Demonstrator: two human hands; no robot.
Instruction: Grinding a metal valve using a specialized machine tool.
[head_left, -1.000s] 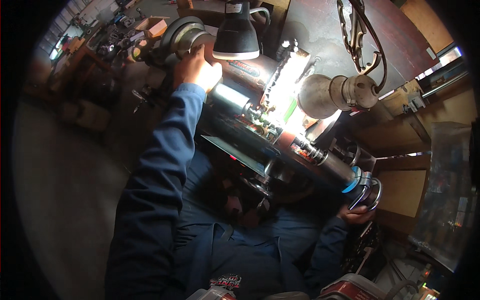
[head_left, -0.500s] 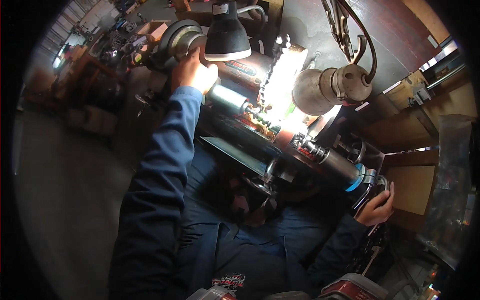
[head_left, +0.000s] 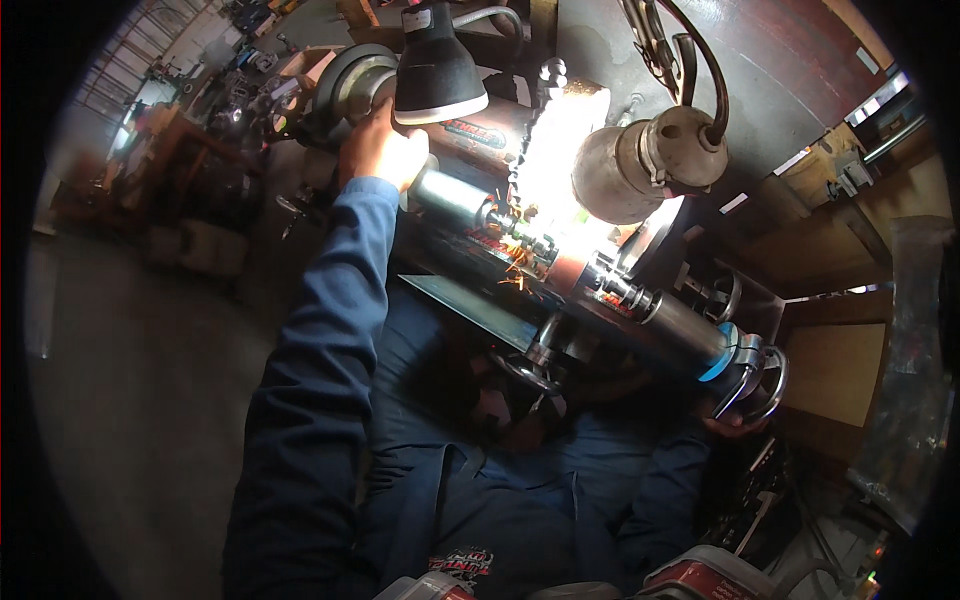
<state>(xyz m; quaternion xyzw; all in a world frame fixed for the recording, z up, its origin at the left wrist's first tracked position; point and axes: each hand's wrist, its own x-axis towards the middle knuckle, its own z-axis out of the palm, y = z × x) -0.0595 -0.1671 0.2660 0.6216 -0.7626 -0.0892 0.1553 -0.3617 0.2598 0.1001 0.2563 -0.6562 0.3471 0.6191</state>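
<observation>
My left hand (head_left: pixel 384 150) is closed at the upper left end of a lathe-like machine, beside a round grey wheel (head_left: pixel 350 92). What its fingers grip is hidden behind the hand and the black lamp shade (head_left: pixel 440 70). Just right of that hand lies a shiny metal cylinder (head_left: pixel 452 200), in line with a narrow spindle (head_left: pixel 530 240) where thin orange streaks show. At the machine's right end, a chrome handwheel (head_left: pixel 772 385) stands beyond a blue-banded cylinder (head_left: pixel 690 335). My right hand (head_left: pixel 736 426) is curled at its lower rim, its fingers mostly hidden in shadow.
A second, dusty metal lamp (head_left: pixel 650 165) hangs over the brightly lit middle of the machine. Below it, a smaller handwheel (head_left: pixel 530 372) and a flat metal plate (head_left: pixel 470 308) jut out toward me. Clear plastic sheeting (head_left: pixel 905 370) hangs at the right.
My right hand has dropped from beside the chrome handwheel to its lower rim, and the wheel's handles have turned. Bright orange streaks have appeared at the spindle. My left hand stays in place.
</observation>
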